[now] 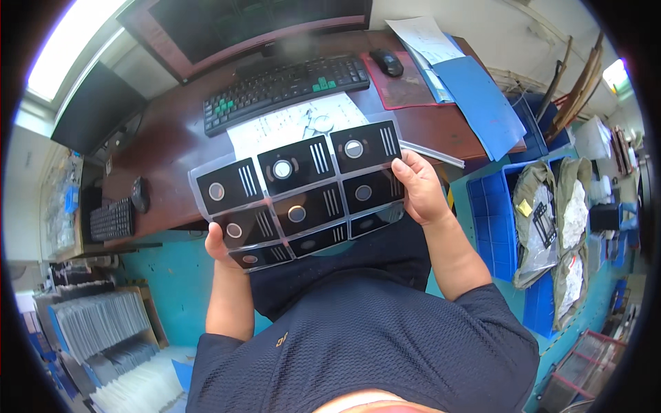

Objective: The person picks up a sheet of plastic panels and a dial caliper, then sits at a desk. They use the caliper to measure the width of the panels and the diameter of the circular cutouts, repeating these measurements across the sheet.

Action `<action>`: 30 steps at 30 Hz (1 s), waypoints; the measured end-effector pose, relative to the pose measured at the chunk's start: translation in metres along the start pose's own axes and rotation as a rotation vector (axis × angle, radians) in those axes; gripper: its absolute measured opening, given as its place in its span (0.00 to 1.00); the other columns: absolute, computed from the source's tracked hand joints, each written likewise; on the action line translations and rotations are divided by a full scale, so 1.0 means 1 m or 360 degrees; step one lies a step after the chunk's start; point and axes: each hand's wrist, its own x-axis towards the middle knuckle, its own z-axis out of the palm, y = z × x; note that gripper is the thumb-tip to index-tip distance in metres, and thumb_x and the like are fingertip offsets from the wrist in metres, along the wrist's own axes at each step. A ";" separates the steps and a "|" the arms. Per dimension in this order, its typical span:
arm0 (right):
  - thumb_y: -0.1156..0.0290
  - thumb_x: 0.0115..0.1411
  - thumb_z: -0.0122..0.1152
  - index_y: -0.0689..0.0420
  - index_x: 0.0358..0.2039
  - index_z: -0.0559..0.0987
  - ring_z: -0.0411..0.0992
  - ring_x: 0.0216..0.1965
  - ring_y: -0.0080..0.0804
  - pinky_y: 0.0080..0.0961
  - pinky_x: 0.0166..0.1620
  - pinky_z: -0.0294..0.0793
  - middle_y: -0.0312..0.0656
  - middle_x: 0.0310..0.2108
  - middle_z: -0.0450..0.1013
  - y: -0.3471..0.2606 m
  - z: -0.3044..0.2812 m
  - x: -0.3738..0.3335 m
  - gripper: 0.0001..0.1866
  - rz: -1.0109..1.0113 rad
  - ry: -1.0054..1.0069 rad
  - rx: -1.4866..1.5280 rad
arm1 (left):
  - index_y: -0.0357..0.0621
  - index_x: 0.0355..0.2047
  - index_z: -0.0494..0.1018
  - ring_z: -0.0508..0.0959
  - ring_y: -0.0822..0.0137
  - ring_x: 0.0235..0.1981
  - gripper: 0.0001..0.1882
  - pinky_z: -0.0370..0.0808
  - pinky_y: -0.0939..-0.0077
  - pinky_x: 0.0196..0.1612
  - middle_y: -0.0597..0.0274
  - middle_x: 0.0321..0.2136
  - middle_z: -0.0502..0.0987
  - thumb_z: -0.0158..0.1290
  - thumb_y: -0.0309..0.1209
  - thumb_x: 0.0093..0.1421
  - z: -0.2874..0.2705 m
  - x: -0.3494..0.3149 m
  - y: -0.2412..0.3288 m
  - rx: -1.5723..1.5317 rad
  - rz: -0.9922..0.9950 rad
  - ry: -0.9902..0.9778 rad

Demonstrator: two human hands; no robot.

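Head view: hands (pixel 423 187) tight on opposite edges of black-panelled sheet (pixel 311 205), well apart from large monitor (pixel 248 29).

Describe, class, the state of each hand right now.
Left hand: closed on the left edge of the black-panelled sheet.
Right hand: closed on its right edge.

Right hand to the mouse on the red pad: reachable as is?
Likely not: the right hand grips one edge of the panel sheet. Once freed, probably yes; the way over the desk to the mouse looks open.
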 end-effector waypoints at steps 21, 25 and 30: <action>0.71 0.69 0.55 0.60 0.47 0.78 0.76 0.40 0.21 0.20 0.46 0.77 0.36 0.40 0.78 -0.001 0.009 0.005 0.10 -0.0008 -0.0017 0.0067 | 0.37 0.61 0.65 0.78 0.51 0.54 0.33 0.75 0.55 0.56 0.47 0.54 0.75 0.60 0.41 0.61 -0.061 -0.020 0.038 0.0580 -0.0052 0.0440; 0.70 0.70 0.54 0.60 0.46 0.78 0.76 0.40 0.22 0.21 0.45 0.77 0.37 0.39 0.78 -0.004 0.012 0.003 0.10 -0.0015 -0.0061 0.0047 | 0.37 0.59 0.67 0.78 0.54 0.53 0.31 0.75 0.58 0.56 0.49 0.54 0.76 0.61 0.40 0.61 -0.058 -0.021 0.039 0.0557 -0.0077 0.0428; 0.71 0.71 0.51 0.62 0.52 0.75 0.77 0.44 0.27 0.26 0.49 0.77 0.39 0.44 0.78 0.006 0.009 0.004 0.13 -0.0059 0.0025 0.0010 | 0.36 0.60 0.66 0.78 0.54 0.53 0.32 0.75 0.57 0.56 0.48 0.53 0.76 0.61 0.41 0.60 -0.043 -0.019 0.039 0.0627 -0.0175 0.0431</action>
